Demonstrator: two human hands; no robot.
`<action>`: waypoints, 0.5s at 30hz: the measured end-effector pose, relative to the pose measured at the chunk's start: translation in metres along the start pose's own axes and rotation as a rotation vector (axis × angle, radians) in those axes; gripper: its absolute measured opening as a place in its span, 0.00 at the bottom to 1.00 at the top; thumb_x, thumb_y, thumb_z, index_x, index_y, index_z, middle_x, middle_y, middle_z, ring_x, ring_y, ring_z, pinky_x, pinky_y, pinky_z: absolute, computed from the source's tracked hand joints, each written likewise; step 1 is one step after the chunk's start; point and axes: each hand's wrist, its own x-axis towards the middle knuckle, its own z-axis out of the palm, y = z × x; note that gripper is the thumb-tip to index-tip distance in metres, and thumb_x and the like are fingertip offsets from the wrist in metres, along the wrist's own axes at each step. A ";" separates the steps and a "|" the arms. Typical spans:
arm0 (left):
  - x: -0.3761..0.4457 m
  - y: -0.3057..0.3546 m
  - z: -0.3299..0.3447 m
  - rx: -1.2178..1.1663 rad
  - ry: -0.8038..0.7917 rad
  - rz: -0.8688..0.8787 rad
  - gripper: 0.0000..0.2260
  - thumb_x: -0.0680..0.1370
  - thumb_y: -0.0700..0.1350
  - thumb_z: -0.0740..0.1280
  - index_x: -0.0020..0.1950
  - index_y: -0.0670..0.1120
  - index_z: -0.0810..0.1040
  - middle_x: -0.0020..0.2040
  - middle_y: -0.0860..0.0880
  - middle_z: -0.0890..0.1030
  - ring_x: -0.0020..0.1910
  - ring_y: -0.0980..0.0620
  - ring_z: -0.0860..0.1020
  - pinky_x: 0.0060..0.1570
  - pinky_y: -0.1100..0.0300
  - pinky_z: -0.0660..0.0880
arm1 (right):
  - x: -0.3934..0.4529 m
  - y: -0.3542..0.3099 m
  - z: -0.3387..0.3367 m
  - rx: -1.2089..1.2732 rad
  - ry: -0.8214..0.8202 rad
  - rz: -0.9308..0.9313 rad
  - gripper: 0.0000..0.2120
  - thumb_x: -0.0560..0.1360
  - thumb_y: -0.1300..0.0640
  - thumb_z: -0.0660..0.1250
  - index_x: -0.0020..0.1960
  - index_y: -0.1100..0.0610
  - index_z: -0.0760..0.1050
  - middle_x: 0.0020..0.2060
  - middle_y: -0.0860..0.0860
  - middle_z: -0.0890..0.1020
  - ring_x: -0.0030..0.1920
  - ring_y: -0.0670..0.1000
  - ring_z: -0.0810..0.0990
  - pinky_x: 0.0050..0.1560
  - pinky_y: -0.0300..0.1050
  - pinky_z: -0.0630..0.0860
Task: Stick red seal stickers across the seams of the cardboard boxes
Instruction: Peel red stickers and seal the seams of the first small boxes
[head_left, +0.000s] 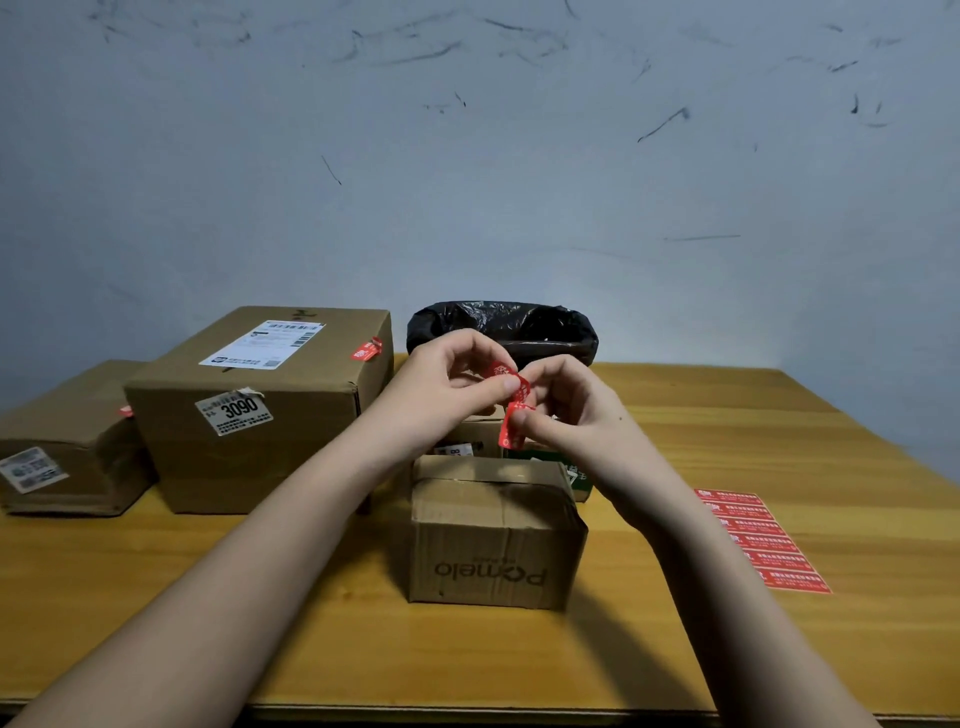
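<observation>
Flat box (67, 441): lying at the far left of the wooden table (753, 415), touching the large box beside it, with a white label on its near face and a bit of red showing at its right edge.
Large box (249, 415): standing just right of the flat box, wearing a white shipping label on top, a "3090" label on the front, and a red seal (368, 349) folded over its top right edge.
Left hand (447, 387): reaching in over the boxes, fingers curling narrowly, thumb and forefinger pinching the upper part of the red sticker (511, 402).
Red sticker: hanging in the air between the two hands, above the small boxes, its upper end bending over the left thumb and its lower end pointing down.
Right hand (566, 410): meeting the left one, fingers curling in tight, thumb and fingertips pinching the lower part of the red sticker.
Pomelo box (493, 535): sitting near the table's front, directly below the hands, brown tape running over its top seam, the printed word facing upside down.
Small boxes behind: peeking out under the hands, partly hidden, one showing green.
Black bag (501, 330): lining a bin behind the hands, against the wall.
Sticker sheet (761, 540): lying flat on the table to the right, well apart from the boxes, showing rows of red seals.
</observation>
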 end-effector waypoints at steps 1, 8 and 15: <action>0.001 -0.001 0.000 -0.006 0.012 -0.002 0.05 0.74 0.37 0.71 0.45 0.46 0.78 0.41 0.51 0.80 0.40 0.59 0.79 0.43 0.67 0.76 | 0.002 -0.001 -0.001 0.000 -0.003 0.005 0.12 0.74 0.70 0.68 0.52 0.56 0.74 0.38 0.49 0.76 0.41 0.47 0.75 0.44 0.38 0.75; 0.008 -0.003 -0.001 -0.107 0.075 -0.081 0.03 0.76 0.37 0.69 0.49 0.42 0.77 0.44 0.44 0.81 0.42 0.53 0.82 0.41 0.59 0.81 | 0.015 -0.005 -0.004 -0.064 -0.013 0.022 0.12 0.74 0.69 0.67 0.54 0.56 0.75 0.40 0.53 0.77 0.41 0.45 0.79 0.44 0.35 0.75; 0.019 -0.003 -0.007 -0.206 0.085 -0.225 0.03 0.76 0.39 0.69 0.46 0.46 0.77 0.42 0.46 0.83 0.38 0.51 0.82 0.39 0.58 0.80 | 0.027 -0.005 -0.001 -0.383 0.053 -0.126 0.14 0.74 0.64 0.69 0.50 0.44 0.74 0.37 0.45 0.77 0.38 0.42 0.76 0.42 0.37 0.75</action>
